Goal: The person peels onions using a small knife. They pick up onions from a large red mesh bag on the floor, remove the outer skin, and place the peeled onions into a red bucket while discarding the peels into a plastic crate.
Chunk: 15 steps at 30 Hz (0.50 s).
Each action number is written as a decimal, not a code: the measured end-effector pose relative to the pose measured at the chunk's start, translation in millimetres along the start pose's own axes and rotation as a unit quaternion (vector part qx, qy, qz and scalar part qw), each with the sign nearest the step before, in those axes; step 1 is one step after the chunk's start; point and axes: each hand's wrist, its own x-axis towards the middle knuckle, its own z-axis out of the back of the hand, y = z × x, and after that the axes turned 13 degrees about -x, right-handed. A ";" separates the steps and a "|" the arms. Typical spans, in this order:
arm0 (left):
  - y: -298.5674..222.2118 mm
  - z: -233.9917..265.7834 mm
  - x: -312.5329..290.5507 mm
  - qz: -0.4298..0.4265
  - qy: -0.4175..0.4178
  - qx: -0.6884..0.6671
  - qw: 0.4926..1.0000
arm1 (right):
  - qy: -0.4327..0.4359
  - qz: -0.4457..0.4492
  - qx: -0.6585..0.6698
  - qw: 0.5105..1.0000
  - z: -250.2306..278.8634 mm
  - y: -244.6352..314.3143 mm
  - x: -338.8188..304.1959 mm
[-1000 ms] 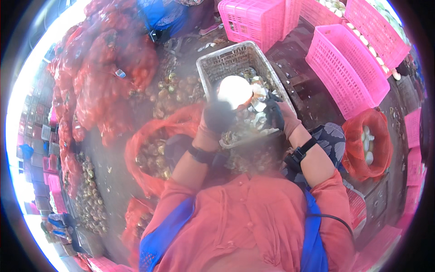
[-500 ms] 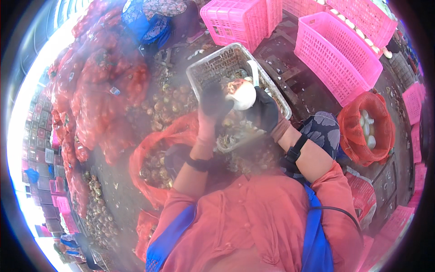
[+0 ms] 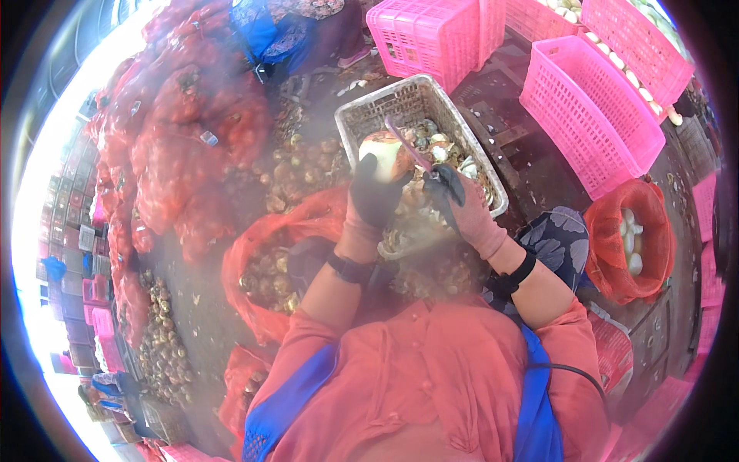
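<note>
Behind the left hand (image 3: 374, 194), the onion (image 3: 382, 151) only partly visible.

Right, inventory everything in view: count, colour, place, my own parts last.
onion: one, white and brownish, in left hand
knife: one, colour unclear, in right hand
crate: one, whitish, centre
peelings: many, pale, inside crate
loose onions: many, brownish, left
heaped sacks: several, red, upper left
open sack: one, red, left of centre
net bag: one, red, right
baskets: several, pink, top and right
person: one, blue clothing, top
shirt: one, coral, bottom
left hand: one, black glove, on onion
right hand: one, black glove, on knife
</note>
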 end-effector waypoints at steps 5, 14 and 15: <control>0.6 -9.4 1.0 0.020 0.008 -0.095 0.995 | -0.045 0.042 -0.163 0.985 -14.8 4.3 -2.2; -22.1 -9.3 -4.0 0.047 -0.011 -0.291 0.955 | 0.020 0.045 -0.252 0.966 -1.8 31.5 12.3; -22.3 -2.1 -1.8 0.051 0.002 -0.236 0.970 | -0.024 0.022 -0.216 0.976 -6.3 19.2 7.6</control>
